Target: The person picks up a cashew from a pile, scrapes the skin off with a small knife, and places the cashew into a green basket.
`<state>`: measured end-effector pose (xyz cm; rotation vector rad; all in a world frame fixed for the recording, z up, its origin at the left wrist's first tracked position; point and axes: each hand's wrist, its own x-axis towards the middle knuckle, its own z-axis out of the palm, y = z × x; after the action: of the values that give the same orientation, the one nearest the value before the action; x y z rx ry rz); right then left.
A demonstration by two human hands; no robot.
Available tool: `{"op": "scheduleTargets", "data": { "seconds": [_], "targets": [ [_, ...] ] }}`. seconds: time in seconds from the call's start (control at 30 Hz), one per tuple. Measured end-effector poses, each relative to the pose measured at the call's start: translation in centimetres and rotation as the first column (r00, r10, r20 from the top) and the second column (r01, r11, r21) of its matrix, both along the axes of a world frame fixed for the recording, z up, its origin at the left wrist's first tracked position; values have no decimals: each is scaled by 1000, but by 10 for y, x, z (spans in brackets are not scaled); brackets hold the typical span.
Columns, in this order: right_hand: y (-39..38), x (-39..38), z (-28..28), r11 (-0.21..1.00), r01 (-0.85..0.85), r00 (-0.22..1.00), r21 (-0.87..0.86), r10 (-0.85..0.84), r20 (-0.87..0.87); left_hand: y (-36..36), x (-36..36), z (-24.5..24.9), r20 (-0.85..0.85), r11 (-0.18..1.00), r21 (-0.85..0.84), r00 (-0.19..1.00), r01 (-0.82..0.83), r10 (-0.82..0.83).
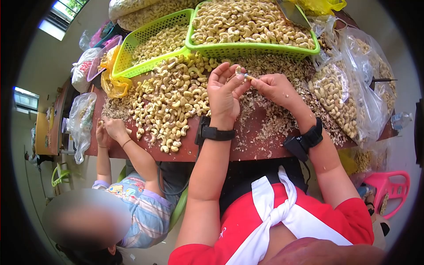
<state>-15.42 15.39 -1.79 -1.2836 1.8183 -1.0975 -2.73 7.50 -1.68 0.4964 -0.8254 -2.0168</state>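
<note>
Between the thumb and fingers of my left hand (224,98) is a cashew nut (238,69), its palm turned up. My right hand (276,88) pinches a small knife (248,77) with a short, light handle, its tip against the nut; the blade is too small to make out clearly. Both hands are above the red table (194,145). A loose pile of cashews (172,97) lies to the left of my left hand. Flakes of peeled skin (269,119) are scattered beneath and behind my right hand.
Behind my hands stand a large green basket (256,47) and a smaller green basket (152,65), both holding cashews. A clear plastic bag of cashews (338,92) leans at the right. To the left, another person (145,190) works with hands over the table.
</note>
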Motion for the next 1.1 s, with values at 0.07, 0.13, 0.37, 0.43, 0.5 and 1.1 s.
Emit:
{"op": "scheduleTargets", "data": {
  "seconds": [0.07, 0.13, 0.37, 0.43, 0.5, 1.1],
  "targets": [
    [2, 2, -1, 1000, -2, 1000, -6, 2, 3, 2, 1, 0, -21, 1000, -13, 1000, 5, -5],
    [0, 0, 1, 1000, -1, 1000, -4, 1, -4, 2, 0, 1, -8, 1000, -14, 1000, -2, 2],
    [0, -3, 0, 1000, 20, 999, 17, -20, -33, 5, 0, -1, 34, 999, -42, 999, -20, 22],
    [-2, -4, -2, 1000, 15, 999, 7, -14, -51, 6, 0, 0, 44, 999, -34, 999, -26, 28],
    [-1, -5, -4, 1000, 9, 998, 2, -8, -67, 6, -1, 0, 43, 998, -59, 998, -36, 38],
    [-1, -7, 2, 996, 53, 996, 69, -58, 70, -1, 3, -3, 178, 998, 59, 984, -33, 22]
  ]
}}
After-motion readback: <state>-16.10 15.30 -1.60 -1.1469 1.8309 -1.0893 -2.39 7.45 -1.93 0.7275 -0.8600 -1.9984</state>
